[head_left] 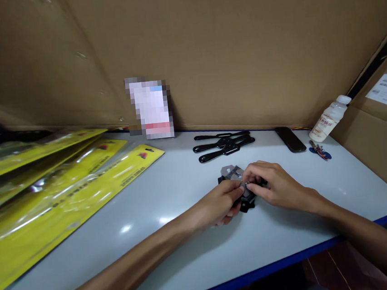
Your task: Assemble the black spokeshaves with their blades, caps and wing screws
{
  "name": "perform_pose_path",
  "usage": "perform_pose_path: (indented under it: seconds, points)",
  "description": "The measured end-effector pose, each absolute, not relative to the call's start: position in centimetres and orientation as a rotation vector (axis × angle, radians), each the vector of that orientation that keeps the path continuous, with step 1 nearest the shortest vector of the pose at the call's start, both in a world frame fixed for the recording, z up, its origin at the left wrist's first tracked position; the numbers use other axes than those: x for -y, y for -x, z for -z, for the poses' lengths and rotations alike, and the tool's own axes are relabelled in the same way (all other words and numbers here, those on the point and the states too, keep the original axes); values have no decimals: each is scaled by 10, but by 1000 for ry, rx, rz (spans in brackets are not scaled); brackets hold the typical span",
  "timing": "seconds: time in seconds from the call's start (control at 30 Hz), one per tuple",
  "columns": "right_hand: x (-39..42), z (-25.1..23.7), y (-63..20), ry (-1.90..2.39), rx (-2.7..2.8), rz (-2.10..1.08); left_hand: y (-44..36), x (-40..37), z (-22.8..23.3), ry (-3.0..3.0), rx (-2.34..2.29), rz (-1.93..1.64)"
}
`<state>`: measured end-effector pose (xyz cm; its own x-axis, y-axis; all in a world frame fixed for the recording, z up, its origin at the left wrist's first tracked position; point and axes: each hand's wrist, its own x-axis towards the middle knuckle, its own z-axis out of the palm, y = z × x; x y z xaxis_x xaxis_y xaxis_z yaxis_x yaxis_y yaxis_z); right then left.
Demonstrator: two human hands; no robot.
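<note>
Centrally on the pale desk (pixel 171 197), a small black and silver metal tool (pixel 232 174) is held between both hands. The left hand (pixel 219 204) is curled around its dark lower part from the left, while the right hand (pixel 272 185) is closed over it from the right, fingers (pixel 251 176) pinched narrowly on the silver piece. Behind it, black handles (pixel 224 144) are laid flat. Yellow packets (pixel 57 194) are stacked well to the left.

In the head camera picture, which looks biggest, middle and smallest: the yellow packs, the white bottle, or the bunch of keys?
1. yellow packs, though nearest the camera, so they look extra big
2. white bottle
3. bunch of keys, smallest
</note>
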<state>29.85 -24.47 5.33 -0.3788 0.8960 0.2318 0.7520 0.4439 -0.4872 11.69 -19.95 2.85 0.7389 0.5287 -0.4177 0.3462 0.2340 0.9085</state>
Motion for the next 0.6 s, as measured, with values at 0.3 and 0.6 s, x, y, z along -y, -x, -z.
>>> perform_pose_path:
  seconds: [0.3, 0.6]
  points:
    - [243, -51, -299, 1392, 2246, -460, -116, 200, -28, -1413, -747, -145]
    - [219, -61, -335, 1387, 1791, -529, -117, 199, -29, -1327, -816, -152]
